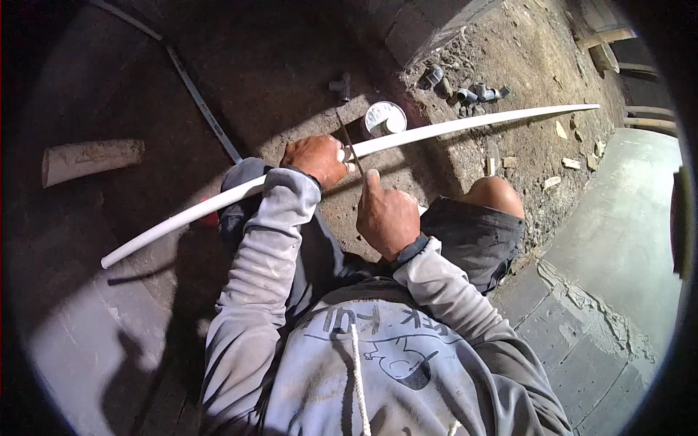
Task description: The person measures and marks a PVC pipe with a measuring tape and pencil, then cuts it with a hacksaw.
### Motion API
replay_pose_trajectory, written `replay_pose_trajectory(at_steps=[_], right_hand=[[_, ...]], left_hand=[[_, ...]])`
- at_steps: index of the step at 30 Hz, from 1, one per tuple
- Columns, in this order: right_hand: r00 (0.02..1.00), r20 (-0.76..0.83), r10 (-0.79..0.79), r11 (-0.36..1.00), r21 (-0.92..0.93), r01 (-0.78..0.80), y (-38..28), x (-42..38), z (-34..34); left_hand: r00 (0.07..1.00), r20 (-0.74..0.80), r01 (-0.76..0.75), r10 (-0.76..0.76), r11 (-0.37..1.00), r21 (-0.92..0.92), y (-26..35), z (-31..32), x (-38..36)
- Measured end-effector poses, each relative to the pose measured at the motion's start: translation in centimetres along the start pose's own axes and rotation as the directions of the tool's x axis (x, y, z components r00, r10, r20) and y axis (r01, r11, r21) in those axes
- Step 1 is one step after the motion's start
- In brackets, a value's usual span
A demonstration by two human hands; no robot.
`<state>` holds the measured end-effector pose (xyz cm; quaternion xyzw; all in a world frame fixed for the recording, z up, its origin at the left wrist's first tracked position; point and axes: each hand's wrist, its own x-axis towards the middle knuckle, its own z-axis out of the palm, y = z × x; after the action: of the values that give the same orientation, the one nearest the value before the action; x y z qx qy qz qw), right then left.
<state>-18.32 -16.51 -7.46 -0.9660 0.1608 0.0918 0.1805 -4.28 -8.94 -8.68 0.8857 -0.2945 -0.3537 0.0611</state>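
Observation:
A long white plastic pipe [476,122] runs across in front of me, from the lower left over my left knee to the upper right. My left hand [314,158] is closed around it near the middle. My right hand [387,220] is closed on a thin dark saw blade [344,129], its forefinger stretched along the near end. The blade crosses the pipe just right of my left fingers and appears to touch it. Its grip is hidden inside my right hand.
Beyond the pipe stand a white-lidded can [379,115] and a grey pipe fitting [340,87]. More grey fittings [483,94] lie among rubble. A grey pipe [196,94] lies at upper left, near a wooden piece [93,161]. Concrete blocks [574,356] border the lower right.

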Motion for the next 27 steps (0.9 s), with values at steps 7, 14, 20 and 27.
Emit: replay_pose_trajectory(at_steps=[7, 14, 20, 27], right_hand=[[0.999, -0.033, 0.015, 0.999, 0.044, -0.013, 0.4, 1.9, 1.4], [0.995, -0.103, -0.012, 0.999, 0.033, 0.016, 0.4, 4.6, 1.8], [0.999, -0.018, 0.035, 0.999, 0.013, -0.035, 0.2, -1.2, 1.1], [0.999, -0.041, 0.019, 0.999, 0.048, -0.017, 0.2, 0.5, 1.7]], left_hand=[[0.980, 0.196, 0.045, -0.044, 0.999, 0.002, -0.9, 1.2, 2.7], [0.992, 0.126, -0.007, 0.011, 0.999, -0.032, -1.4, 2.4, 3.4], [0.984, 0.176, 0.023, -0.009, 0.997, -0.077, -0.9, -0.1, 1.7], [0.981, 0.188, -0.022, 0.044, 0.993, -0.118, -1.6, 0.7, 1.6]])
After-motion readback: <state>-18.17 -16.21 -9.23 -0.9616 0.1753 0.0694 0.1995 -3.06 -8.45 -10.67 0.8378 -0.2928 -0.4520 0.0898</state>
